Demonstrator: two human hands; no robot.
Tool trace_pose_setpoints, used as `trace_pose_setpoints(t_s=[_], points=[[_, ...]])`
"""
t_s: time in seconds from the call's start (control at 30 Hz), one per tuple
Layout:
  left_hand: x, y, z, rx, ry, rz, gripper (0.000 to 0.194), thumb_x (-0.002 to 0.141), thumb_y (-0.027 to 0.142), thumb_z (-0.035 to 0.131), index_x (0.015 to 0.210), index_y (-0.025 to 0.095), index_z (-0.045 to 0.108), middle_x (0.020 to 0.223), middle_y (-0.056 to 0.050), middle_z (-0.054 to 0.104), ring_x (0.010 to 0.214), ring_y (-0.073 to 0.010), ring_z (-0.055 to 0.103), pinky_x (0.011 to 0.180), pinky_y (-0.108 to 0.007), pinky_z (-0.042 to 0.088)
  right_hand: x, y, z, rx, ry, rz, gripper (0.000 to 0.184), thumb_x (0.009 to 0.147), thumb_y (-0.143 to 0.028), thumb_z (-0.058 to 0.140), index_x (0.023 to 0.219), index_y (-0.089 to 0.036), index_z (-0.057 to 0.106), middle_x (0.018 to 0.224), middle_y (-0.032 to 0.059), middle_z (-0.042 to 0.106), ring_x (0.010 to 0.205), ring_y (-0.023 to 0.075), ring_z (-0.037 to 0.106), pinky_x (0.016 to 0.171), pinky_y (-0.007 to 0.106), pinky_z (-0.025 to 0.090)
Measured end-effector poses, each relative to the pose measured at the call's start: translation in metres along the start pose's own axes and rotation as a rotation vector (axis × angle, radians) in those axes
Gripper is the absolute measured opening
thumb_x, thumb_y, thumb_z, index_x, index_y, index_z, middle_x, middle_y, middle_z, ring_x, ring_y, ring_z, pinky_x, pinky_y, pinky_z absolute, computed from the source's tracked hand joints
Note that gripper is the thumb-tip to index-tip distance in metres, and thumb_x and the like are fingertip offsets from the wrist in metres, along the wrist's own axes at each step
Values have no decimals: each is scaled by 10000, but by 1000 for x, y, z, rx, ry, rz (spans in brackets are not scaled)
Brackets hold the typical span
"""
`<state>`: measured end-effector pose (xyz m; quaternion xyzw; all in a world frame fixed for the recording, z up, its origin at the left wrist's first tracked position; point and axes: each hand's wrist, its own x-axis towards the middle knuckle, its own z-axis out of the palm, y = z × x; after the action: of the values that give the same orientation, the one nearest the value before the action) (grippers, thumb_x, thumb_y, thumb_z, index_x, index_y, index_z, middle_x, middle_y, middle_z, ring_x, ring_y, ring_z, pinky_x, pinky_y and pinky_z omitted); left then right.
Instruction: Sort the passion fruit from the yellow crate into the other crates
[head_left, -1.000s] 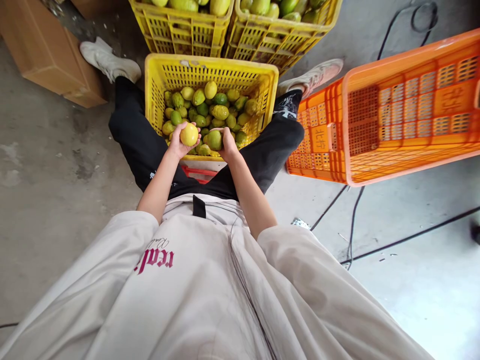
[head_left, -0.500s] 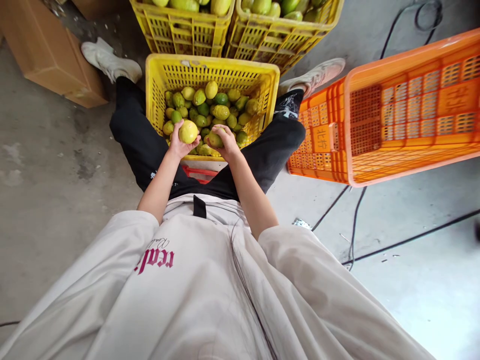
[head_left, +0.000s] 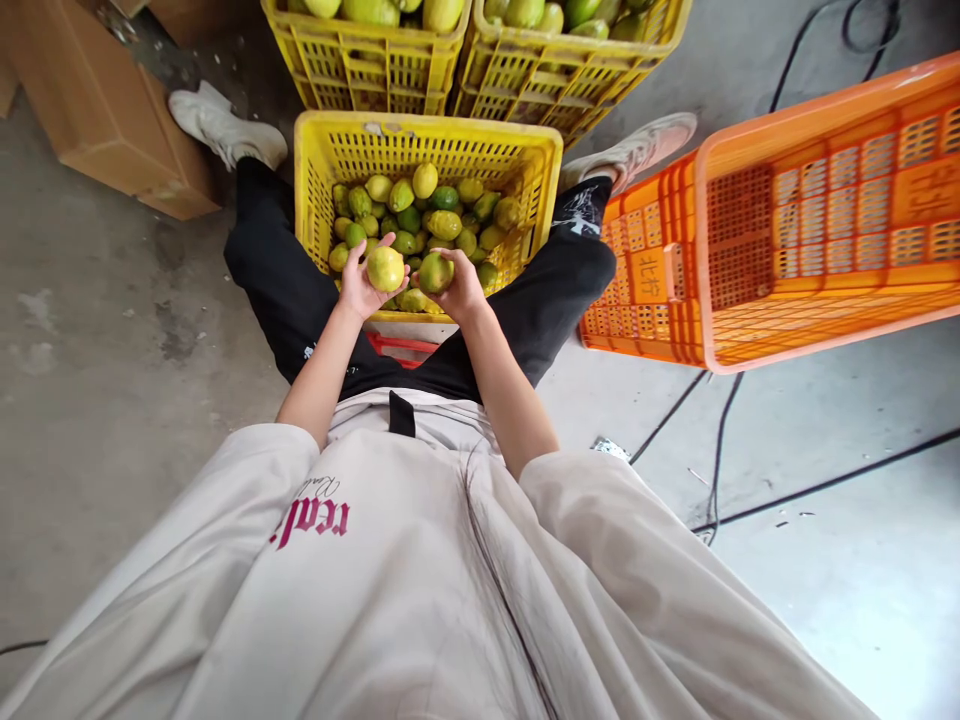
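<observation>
My left hand [head_left: 358,287] holds a yellow lemon [head_left: 385,269] in its fingers, palm turned up. Close beside it, my right hand [head_left: 461,285] grips a greener lemon [head_left: 436,273]; its thumb and fingers wrap round the fruit's side. Both hands are over the near edge of a yellow plastic crate [head_left: 427,125] between my legs. Inside the crate lie several lemons [head_left: 444,224], from yellow to dark green. My hands and the two held fruits cover part of the pile.
Two more yellow crates [head_left: 360,65] full of green and yellow fruit stand just beyond. At the right is an orange crate [head_left: 703,250] with slatted walls. Cardboard boxes [head_left: 124,140] stand at the left. Black cables [head_left: 825,480] run across the floor on the right.
The right hand has turned, so more of its greener lemon shows. In my left hand the yellow lemon has rolled and shifted slightly right. The whole view has moved slightly.
</observation>
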<state>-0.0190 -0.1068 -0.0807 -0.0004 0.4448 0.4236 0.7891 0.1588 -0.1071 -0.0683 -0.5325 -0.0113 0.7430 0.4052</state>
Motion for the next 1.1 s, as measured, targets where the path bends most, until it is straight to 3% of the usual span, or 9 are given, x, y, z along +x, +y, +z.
trace_pose_setpoints(t_s=[0.23, 0.33, 0.4, 0.5, 0.57, 0.67, 0.77, 0.93, 1.1], points=[[1, -2, 2, 7, -19, -35, 479, 1064, 480, 456, 1421, 234, 661, 1243, -93, 806, 1230, -292, 769, 1017, -432, 642, 1, 0, 1, 55, 27, 19, 166, 1035, -331, 652, 896, -266, 591, 744, -31, 677, 743, 140, 692, 748, 278, 653], [5, -5, 0, -2, 8, -31, 436, 1078, 497, 461, 1325, 229, 701, 1181, -84, 816, 1202, -277, 782, 968, -380, 658, -1, -4, 0, 46, 13, 27, 295, 1050, -480, 631, 861, -254, 607, 751, 12, 699, 868, 175, 729, 773, 311, 659], [8, -6, -1, 17, 43, -22, 419, 1084, 533, 462, 1199, 235, 733, 1069, -72, 818, 1169, -260, 788, 932, -345, 658, -2, -6, -1, 49, -5, 15, 345, 1055, -520, 604, 844, -247, 616, 749, 23, 701, 874, 186, 748, 678, 271, 644], [9, -6, -5, 23, 56, 9, 425, 1108, 527, 421, 1038, 238, 724, 894, -44, 787, 1164, -223, 773, 954, -318, 630, -1, -6, -2, 67, -46, -1, 300, 1063, -449, 580, 858, -237, 633, 756, 17, 699, 801, 171, 752, 536, 217, 587], [8, -5, -7, 12, 47, 21, 407, 1120, 474, 397, 1003, 239, 709, 875, -34, 784, 1194, -200, 752, 996, -303, 602, 1, -4, -3, 66, -54, -10, 246, 1054, -394, 569, 883, -236, 649, 787, 15, 706, 813, 177, 761, 565, 238, 618], [7, -4, -8, 32, 48, 30, 347, 1094, 450, 430, 1051, 261, 718, 982, -29, 814, 1224, -205, 744, 1012, -304, 603, 4, -1, -5, 46, -39, -11, 188, 1023, -364, 582, 889, -254, 656, 783, 7, 683, 855, 206, 779, 645, 303, 680], [7, -4, -7, 73, 53, 26, 352, 1057, 518, 485, 1103, 273, 732, 1037, -45, 815, 1181, -227, 774, 947, -301, 643, 4, -2, -7, 37, -46, -4, 134, 989, -366, 644, 903, -263, 656, 750, -5, 657, 835, 214, 773, 611, 301, 671], [6, -2, -3, 55, 64, 36, 544, 1056, 679, 404, 1155, 255, 731, 1029, -70, 803, 1041, -235, 807, 792, -302, 663, -2, -4, -3, 72, -107, 8, 211, 1093, -335, 508, 973, -239, 652, 791, -8, 701, 883, 184, 774, 745, 310, 686], [3, 0, 2, -6, 64, 1, 509, 1086, 543, 382, 1333, 221, 688, 1186, -105, 814, 1211, -299, 775, 961, -434, 666, 1, 1, 0, 81, -32, -62, 127, 1022, -351, 703, 962, -261, 636, 816, -28, 688, 869, 179, 774, 835, 329, 708]])
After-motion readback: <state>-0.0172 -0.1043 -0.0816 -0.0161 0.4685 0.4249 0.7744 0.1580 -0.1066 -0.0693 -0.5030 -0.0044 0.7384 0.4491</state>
